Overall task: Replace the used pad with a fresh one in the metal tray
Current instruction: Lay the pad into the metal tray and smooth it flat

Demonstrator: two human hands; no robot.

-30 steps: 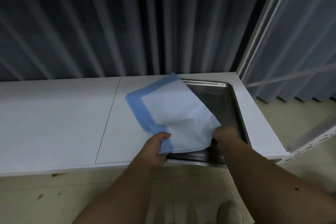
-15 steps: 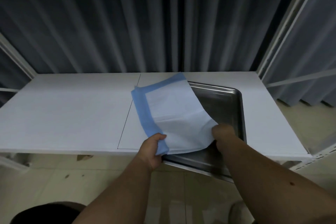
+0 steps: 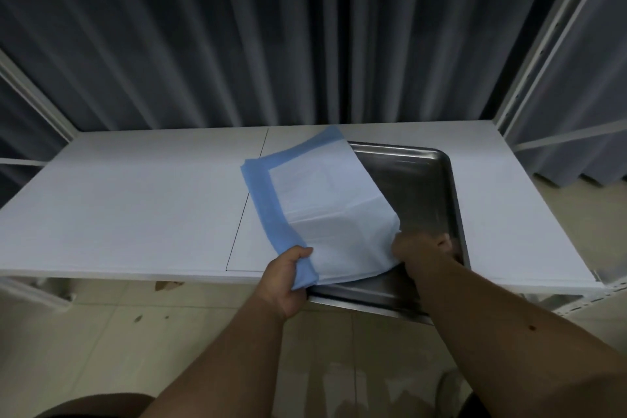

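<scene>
Two hands share the pad (image 3: 325, 210), one at each near corner, so the limp sheet hangs taut rather than folding on itself. The left hand (image 3: 283, 280) has its grip closed round the blue border at the near left corner, thumb on top; the right hand (image 3: 422, 248) pinches the white near right corner, down inside the metal tray (image 3: 454, 200). The pad tilts up to the left, its far edge over the tray's left rim and the white worktop (image 3: 135, 200), leaving the tray floor on the right bare. Whether this sheet is going in or coming out, I cannot tell. The tray overhangs the worktop's near edge, likely for easier reach.
</scene>
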